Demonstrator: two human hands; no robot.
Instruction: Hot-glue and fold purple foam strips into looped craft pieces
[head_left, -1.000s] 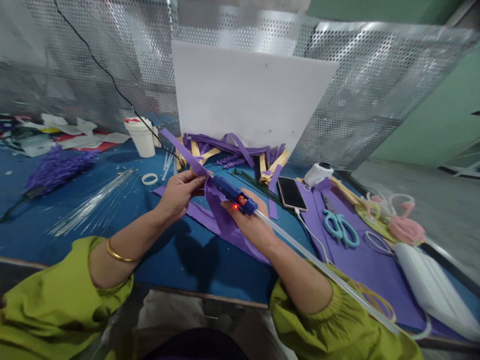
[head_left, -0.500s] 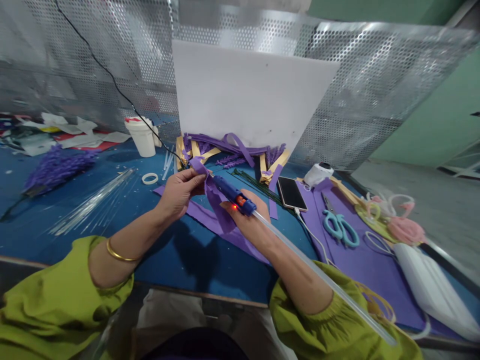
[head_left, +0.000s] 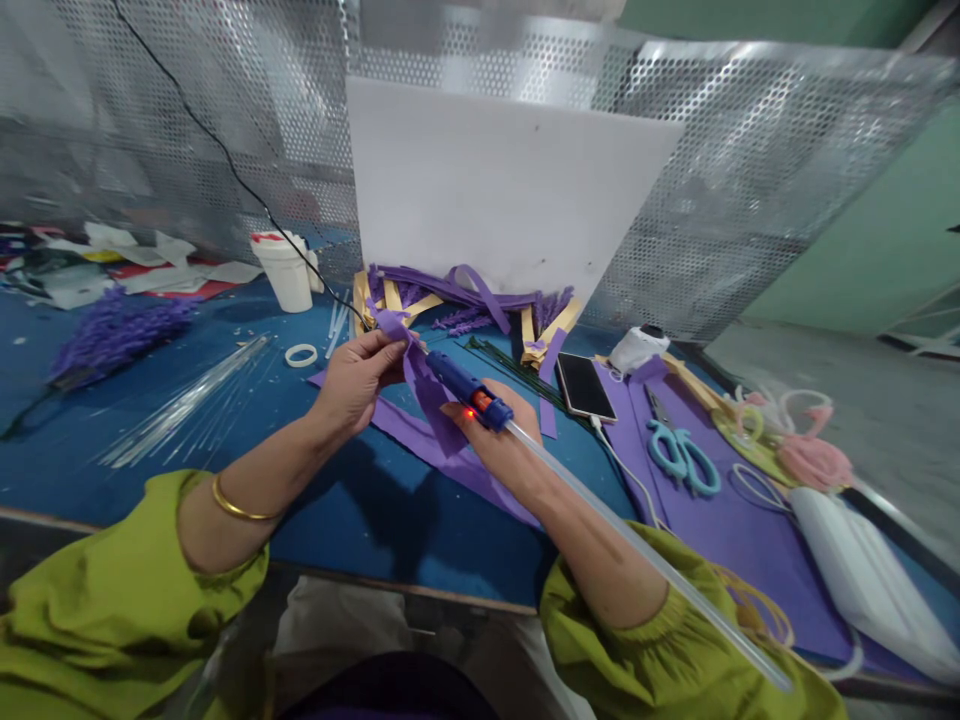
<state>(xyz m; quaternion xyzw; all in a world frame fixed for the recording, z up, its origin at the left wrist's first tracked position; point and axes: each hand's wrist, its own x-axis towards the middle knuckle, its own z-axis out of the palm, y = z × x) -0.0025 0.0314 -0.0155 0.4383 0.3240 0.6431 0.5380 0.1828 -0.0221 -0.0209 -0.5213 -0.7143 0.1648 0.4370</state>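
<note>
Between thumb and fingers, my left hand (head_left: 360,375) pinches a purple crepe paper strip (head_left: 435,398), which hangs down in front of the other hand. My right hand (head_left: 504,440) is wrapped round a blue hot glue gun (head_left: 459,382) with a small red light glowing. Its nozzle points at the strip close to my left fingertips; whether it touches cannot be made out. A long clear glue stick (head_left: 600,510) sticks out of the gun's rear and runs along my right forearm. Another purple strip (head_left: 457,465) lies on the blue table beneath my hands.
Purple flower sprigs and paper strips (head_left: 450,285) lie against a white board (head_left: 510,180). To the right are a phone (head_left: 585,385), teal scissors (head_left: 682,455) and a white power strip (head_left: 862,570). On the left are a white cup (head_left: 285,275), a tape ring (head_left: 301,356) and thin wires (head_left: 195,400).
My left hand and the strip's upper end have shifted very slightly down and left. The glue gun stays nearly where it was.
</note>
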